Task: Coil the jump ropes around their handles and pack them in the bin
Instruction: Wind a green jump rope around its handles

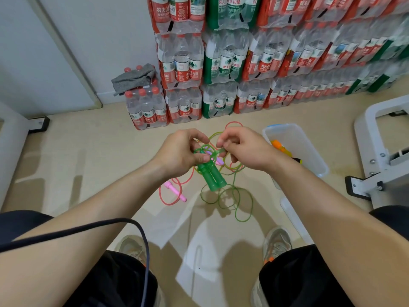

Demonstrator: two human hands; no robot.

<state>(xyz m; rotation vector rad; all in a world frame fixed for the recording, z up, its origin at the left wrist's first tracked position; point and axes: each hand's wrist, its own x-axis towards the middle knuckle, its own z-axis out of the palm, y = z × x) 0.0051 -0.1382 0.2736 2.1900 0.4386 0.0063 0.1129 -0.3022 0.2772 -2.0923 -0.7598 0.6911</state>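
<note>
Bare forearms reaching forward, left hand gripping, right hand pinching

Bright, even indoor light; soft shadows on the floor, wide-angle bending at edges, slight softness throughout

Tops of green handles behind left hand
</note>
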